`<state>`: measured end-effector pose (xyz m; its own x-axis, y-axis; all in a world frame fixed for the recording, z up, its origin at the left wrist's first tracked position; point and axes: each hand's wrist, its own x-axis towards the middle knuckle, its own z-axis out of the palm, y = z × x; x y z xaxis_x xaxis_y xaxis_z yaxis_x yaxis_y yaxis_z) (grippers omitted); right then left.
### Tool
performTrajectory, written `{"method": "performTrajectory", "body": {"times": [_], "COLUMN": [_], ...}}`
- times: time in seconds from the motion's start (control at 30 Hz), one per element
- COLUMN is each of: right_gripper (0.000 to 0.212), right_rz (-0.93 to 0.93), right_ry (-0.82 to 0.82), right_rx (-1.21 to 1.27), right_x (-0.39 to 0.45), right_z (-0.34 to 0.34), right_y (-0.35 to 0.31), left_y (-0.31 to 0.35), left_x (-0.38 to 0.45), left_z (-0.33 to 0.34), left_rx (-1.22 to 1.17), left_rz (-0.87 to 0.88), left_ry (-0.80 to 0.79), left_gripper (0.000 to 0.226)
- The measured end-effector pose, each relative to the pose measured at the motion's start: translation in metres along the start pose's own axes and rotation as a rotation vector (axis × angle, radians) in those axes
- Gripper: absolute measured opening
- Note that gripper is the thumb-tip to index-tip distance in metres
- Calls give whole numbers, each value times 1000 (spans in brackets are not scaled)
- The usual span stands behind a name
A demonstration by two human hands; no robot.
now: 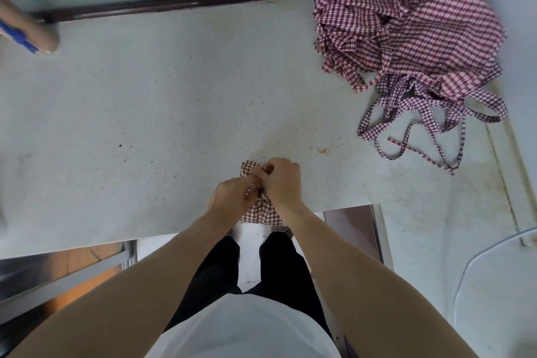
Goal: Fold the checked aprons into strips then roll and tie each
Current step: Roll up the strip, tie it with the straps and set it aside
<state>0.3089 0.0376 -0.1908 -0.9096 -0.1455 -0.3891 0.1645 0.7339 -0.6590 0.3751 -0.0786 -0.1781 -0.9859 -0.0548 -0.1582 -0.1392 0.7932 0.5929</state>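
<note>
Your left hand (232,195) and right hand (282,180) each pinch one rolled apron (261,212) at the worktop's (145,125) near edge; one heap (406,38) lies far right.

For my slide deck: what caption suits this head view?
Both hands tying a rolled checked apron at the counter edge, unfolded aprons piled nearby.

Pale speckled counter (162,102), heap of checked aprons (406,35) far right, rolled apron (263,209) near edge
</note>
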Motion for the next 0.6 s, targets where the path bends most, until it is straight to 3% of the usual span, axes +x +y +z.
{"method": "performTrajectory", "body": {"times": [0.17, 0.37, 0.5, 0.6], "right_gripper": [35, 15, 13, 15], "right_rz": [-19, -333, -367, -341], "right_ry": [36, -59, -91, -85], "right_rx": [226, 141, 85, 65], "right_x": [-7, -20, -24, -25], "right_z": [-10, -14, -10, -6], "right_y": [11, 38, 42, 39], "left_y": [-3, 1, -1, -3], "left_x": [11, 24, 32, 33], "left_z": [-7, -9, -6, -8], "left_rx": [0, -121, -182, -209], "left_rz": [14, -220, -367, -383], "left_ry": [-107, -257, -354, -412], "left_gripper": [13, 12, 12, 16]}}
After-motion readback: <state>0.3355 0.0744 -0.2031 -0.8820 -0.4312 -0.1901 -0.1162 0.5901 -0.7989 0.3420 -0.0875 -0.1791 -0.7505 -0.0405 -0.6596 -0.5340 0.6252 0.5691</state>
